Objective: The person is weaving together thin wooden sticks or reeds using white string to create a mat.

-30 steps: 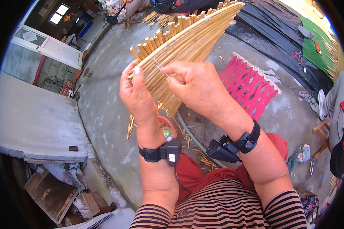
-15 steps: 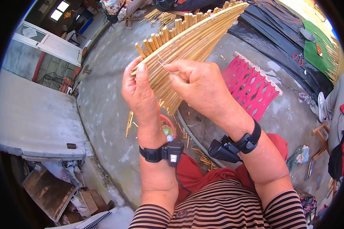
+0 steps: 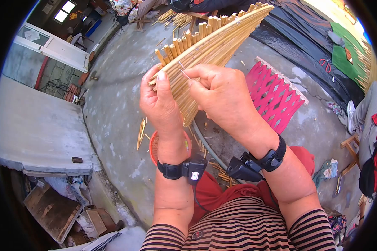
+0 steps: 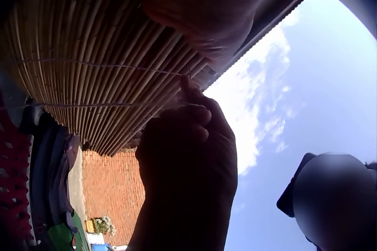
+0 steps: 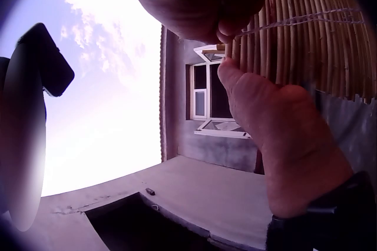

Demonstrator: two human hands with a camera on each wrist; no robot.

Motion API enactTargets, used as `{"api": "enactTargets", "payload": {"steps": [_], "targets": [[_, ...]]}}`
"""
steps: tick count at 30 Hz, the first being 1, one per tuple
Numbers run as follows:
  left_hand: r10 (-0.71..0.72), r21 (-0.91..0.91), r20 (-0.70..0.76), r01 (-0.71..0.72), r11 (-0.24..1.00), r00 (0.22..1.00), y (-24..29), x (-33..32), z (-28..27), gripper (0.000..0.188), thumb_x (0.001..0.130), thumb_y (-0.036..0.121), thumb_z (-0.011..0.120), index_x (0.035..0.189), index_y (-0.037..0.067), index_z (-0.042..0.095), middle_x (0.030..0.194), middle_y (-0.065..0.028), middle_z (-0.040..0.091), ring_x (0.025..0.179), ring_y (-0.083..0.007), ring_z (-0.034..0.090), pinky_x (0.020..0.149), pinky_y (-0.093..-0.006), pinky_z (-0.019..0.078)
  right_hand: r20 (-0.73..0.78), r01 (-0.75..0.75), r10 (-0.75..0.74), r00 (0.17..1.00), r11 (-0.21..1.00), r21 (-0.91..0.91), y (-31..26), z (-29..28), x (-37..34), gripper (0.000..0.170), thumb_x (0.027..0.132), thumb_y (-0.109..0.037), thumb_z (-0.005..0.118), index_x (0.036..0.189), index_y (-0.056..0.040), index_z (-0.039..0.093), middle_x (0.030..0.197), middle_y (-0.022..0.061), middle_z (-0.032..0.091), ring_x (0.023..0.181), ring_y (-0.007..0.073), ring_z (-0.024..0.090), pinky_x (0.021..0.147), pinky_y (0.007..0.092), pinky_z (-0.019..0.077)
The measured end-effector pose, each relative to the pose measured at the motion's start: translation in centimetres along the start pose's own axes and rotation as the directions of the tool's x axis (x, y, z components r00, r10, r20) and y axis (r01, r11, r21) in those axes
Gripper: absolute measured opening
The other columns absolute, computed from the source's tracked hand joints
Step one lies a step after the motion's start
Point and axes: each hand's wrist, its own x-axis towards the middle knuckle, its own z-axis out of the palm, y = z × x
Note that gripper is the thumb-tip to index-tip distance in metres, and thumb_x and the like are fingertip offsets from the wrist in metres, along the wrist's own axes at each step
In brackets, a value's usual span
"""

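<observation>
A mat of slender straw-coloured stalks [image 3: 215, 50], bound side by side with thin cord, hangs in front of me in the head view. My left hand [image 3: 160, 100] grips its near left end, thumb on the front and fingers behind. Close beside it, my right hand [image 3: 226, 90] pinches a thin pale cord [image 3: 184, 71] between thumb and forefinger, against the outer stalks. Two rows of cord [image 4: 100, 63] cross the stalks in the left wrist view, leading towards the right fingertips. The left thumb [image 5: 235, 77] presses the end stalk in the right wrist view.
Below my left forearm stands a red bucket [image 3: 153, 152], with cut stalk pieces [image 3: 223, 175] on the concrete floor. A pink lattice-woven piece [image 3: 276, 98] lies to the right. Red scissors [image 3: 326, 65] lie on black sheeting [image 3: 289, 37]. Another person's shoe [image 3: 351, 113] is at far right.
Both hands and the near end of the mat have shifted slightly right. More of the red bucket shows beside the left forearm. Both hands keep their hold.
</observation>
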Motion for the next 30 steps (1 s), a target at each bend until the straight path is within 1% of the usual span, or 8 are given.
{"api": "enactTargets", "payload": {"steps": [7,10,14,17,18,22,25,30], "targets": [[0.014,0.008,-0.011,-0.014,1.0,1.0,-0.3,-1.5,0.9,0.026,0.093,0.015,0.056,0.113,-0.002,0.055,0.101,-0.0096,0.064,0.091,-0.0136,0.06,0.084,-0.0269,0.0474,-0.046,0.01,-0.011,0.999,1.0,-0.011,0.2,-0.8,-1.3,0.016,0.08,-0.004,0.058,0.092,0.0016,0.067,0.076,0.0206,0.064,0.064,0.0305,0.065,0.058,0.0346,0.0512],[0.051,0.16,0.121,-0.07,0.985,0.991,-1.3,-3.6,0.8,0.03,0.089,0.013,0.061,0.114,-0.001,0.055,0.105,-0.0087,0.058,0.094,-0.015,0.058,0.083,-0.0296,0.0476,-0.019,-0.091,0.091,0.996,0.995,-0.042,1.1,-3.4,-3.8,0.018,0.082,-0.004,0.061,0.098,-0.0003,0.068,0.069,0.013,0.065,0.056,0.0172,0.063,0.053,0.0287,0.0488],[0.065,0.239,0.329,-0.149,0.959,0.942,-0.6,-7.1,2.2,0.042,0.076,0.008,0.072,0.114,0.002,0.054,0.107,-0.0135,0.057,0.096,-0.0242,0.058,0.085,-0.033,0.0471,-0.061,-0.333,0.34,0.939,0.938,0.095,1.3,-6.9,-7.8,0.023,0.086,-0.002,0.061,0.108,-0.0038,0.067,0.074,-0.0014,0.065,0.055,0.0007,0.052,0.046,0.0184,0.0413],[0.148,0.278,0.371,-0.261,0.924,0.917,-1.1,-7.5,2.2,0.047,0.073,0.005,0.074,0.115,0.002,0.054,0.11,-0.0149,0.056,0.096,-0.0276,0.059,0.085,-0.0339,0.0473,0.004,-0.448,0.455,0.89,0.875,0.182,1.7,-8.4,-8.9,0.025,0.088,-0.004,0.06,0.112,-0.0039,0.066,0.082,0.0001,0.066,0.053,0.0015,0.05,0.044,0.0166,0.0383],[0.085,0.35,0.409,-0.243,0.905,0.908,-0.5,-7.5,2.1,0.046,0.073,0.001,0.074,0.116,0.002,0.055,0.111,-0.0114,0.056,0.098,-0.0211,0.058,0.085,-0.0312,0.0482,0.008,-0.438,0.449,0.894,0.867,0.237,2.0,-8.4,-9.1,0.025,0.089,-0.005,0.06,0.113,-0.0045,0.065,0.085,0.0004,0.065,0.053,0.0015,0.048,0.043,0.0158,0.0361],[0.2,0.336,0.52,-0.414,0.846,0.831,-1.3,-6.6,1.5,0.038,0.066,0.001,0.076,0.103,0.003,0.063,0.093,-0.012,0.062,0.086,-0.0298,0.06,0.075,-0.0329,0.0493,0.066,-0.475,0.476,0.877,0.836,0.277,3.3,-9.4,-10.1,0.024,0.09,-0.007,0.06,0.114,-0.005,0.065,0.079,-0.0009,0.063,0.053,0.0017,0.048,0.044,0.016,0.0359],[0.253,0.328,0.593,-0.517,0.791,0.764,-2.0,-6.4,1.2,0.043,0.063,0.001,0.075,0.104,0.003,0.063,0.094,-0.0117,0.062,0.084,-0.0287,0.06,0.071,-0.0342,0.0493,0.125,-0.513,0.498,0.858,0.817,0.265,3.3,-10.0,-10.4,0.024,0.091,-0.007,0.059,0.114,-0.0047,0.065,0.077,-0.0013,0.061,0.053,0.0019,0.048,0.044,0.0161,0.0353],[0.319,0.331,0.547,-0.55,0.767,0.774,-4.0,-6.6,1.7,0.038,0.061,0.008,0.07,0.099,0.003,0.063,0.091,-0.0091,0.061,0.08,-0.0263,0.059,0.066,-0.0365,0.0465,0.079,-0.541,0.542,0.837,0.796,0.272,4.1,-9.9,-10.1,0.022,0.09,-0.005,0.06,0.112,-0.0039,0.065,0.076,-0.0004,0.061,0.053,0.0022,0.048,0.044,0.0166,0.0351]]}}
